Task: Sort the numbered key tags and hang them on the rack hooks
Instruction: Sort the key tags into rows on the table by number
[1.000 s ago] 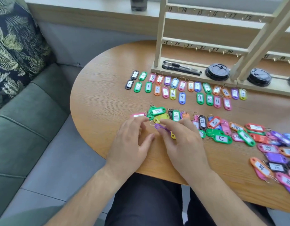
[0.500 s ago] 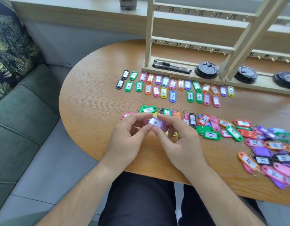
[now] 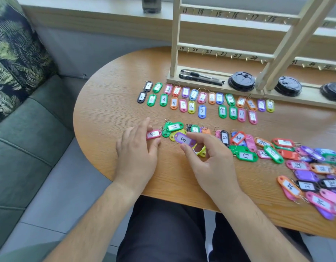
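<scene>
At the centre of the frame, above the near edge of the wooden tabletop (image 3: 99, 118), the right hand (image 3: 210, 163) has its grip closed on the purple tag marked 8 (image 3: 184, 139), pinched between thumb and forefinger with the number facing up. The tag overlaps a yellow tag (image 3: 173, 135) beneath it. Just to the left, the left hand (image 3: 136, 154) has an open grip: its fingers are straight and the fingertips rest on a pink tag (image 3: 153, 134), beside a green tag marked 11 (image 3: 172, 127).

Higher up, the sorted tags (image 3: 174, 103) lie in two rows running from 1 at the left toward the right. A loose heap of tags (image 3: 245, 156) spreads from the right hand to the lower right edge of the frame.

At the upper right the wooden rack (image 3: 175, 44) stands on the tabletop, its rails carrying numbered hooks (image 3: 217, 54). Two black pens (image 3: 201, 77) and black lids (image 3: 241, 81) sit on its base.
</scene>
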